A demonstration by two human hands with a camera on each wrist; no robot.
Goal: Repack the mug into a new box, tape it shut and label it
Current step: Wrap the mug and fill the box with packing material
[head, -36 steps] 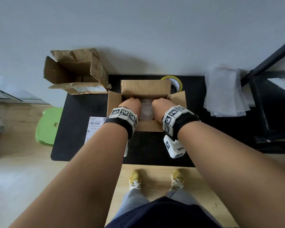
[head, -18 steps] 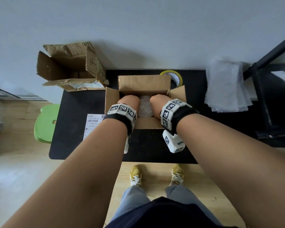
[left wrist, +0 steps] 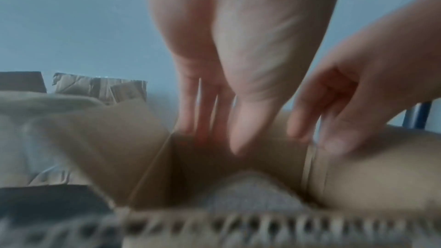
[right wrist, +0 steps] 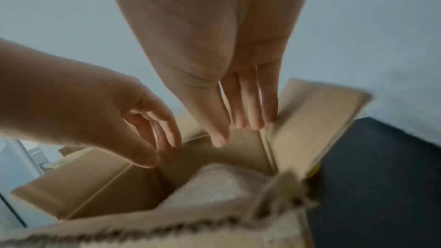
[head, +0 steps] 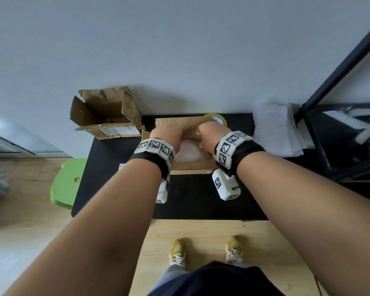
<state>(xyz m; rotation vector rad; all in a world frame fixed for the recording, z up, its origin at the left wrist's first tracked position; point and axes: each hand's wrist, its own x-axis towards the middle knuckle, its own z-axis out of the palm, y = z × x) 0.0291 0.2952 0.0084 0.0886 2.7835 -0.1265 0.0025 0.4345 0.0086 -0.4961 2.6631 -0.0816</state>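
The new cardboard box (head: pixel 192 166) stands open on the black table (head: pixel 201 199). Inside it lies a bubble-wrapped bundle (head: pixel 188 153), also seen low in the wrist views (left wrist: pixel 250 191) (right wrist: pixel 214 186); the mug itself is hidden by the wrap. My left hand (head: pixel 169 133) and right hand (head: pixel 209 133) are side by side at the far flap (head: pixel 179 122), above the bundle. In the wrist views my left fingers (left wrist: pixel 205 120) and right fingers (right wrist: pixel 248 116) point straight down along the far wall and hold nothing. A yellow tape roll (head: pixel 219 118) sits behind the box. A label sheet (head: pixel 122 166) peeks out by my left wrist.
A torn old box (head: pixel 107 114) lies open at the table's back left. Bubble-wrap sheets (head: pixel 273 129) are piled at the back right, next to a black metal rack (head: pixel 340 135). A green stool (head: pixel 66 184) stands left of the table.
Both hands have lifted from the sides of the bundle inside the box and moved forward to the far flap. The bundle stays in the box.
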